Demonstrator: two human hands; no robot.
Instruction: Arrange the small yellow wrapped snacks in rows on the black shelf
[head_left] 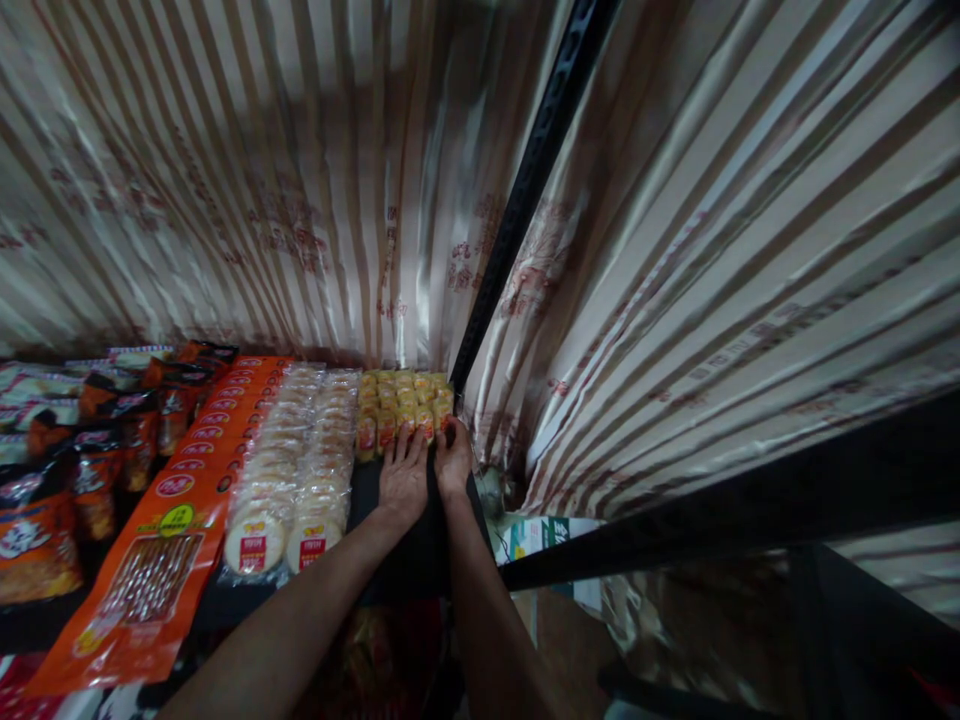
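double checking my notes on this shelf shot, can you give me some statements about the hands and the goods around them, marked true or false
1. The left hand and right hand are both at the small yellow packs. True.
2. Both hands are gloved. False: both are bare.
3. Two rows of pale round snacks lie between the yellow packs and the long orange packs. True.
4. The orange packs are right of the yellow packs. False: they are to the left.
5. A black post rises in front of pale striped sheeting. True.
6. The left hand is nearer the post than the right. False: the right hand is nearer.
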